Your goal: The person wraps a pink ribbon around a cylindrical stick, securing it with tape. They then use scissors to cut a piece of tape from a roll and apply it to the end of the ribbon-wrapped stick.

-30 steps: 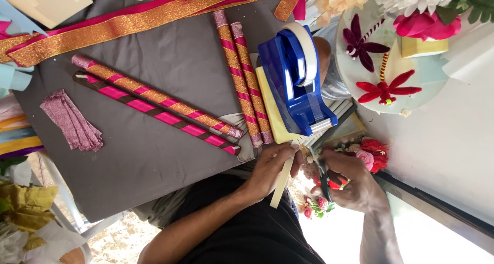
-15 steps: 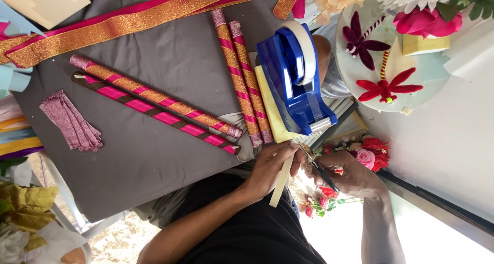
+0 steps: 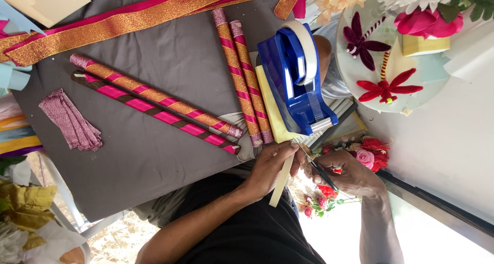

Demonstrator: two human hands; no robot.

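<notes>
You're at a craft worktable. A blue tape dispenser (image 3: 298,84), glitter ribbon (image 3: 118,25), wrapped sticks (image 3: 154,97) and artificial flowers (image 3: 370,156) surround you.

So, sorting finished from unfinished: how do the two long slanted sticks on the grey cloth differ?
The upper stick is wound gold and pink, gapless; the lower stick has pink only, brown showing between turns. The upper glitters; the lower does not. Both lie parallel on the grey cloth.

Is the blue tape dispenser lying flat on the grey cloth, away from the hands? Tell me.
No. The blue tape dispenser stands at the cloth's edge on a yellow pad, just beside the left hand.
</notes>
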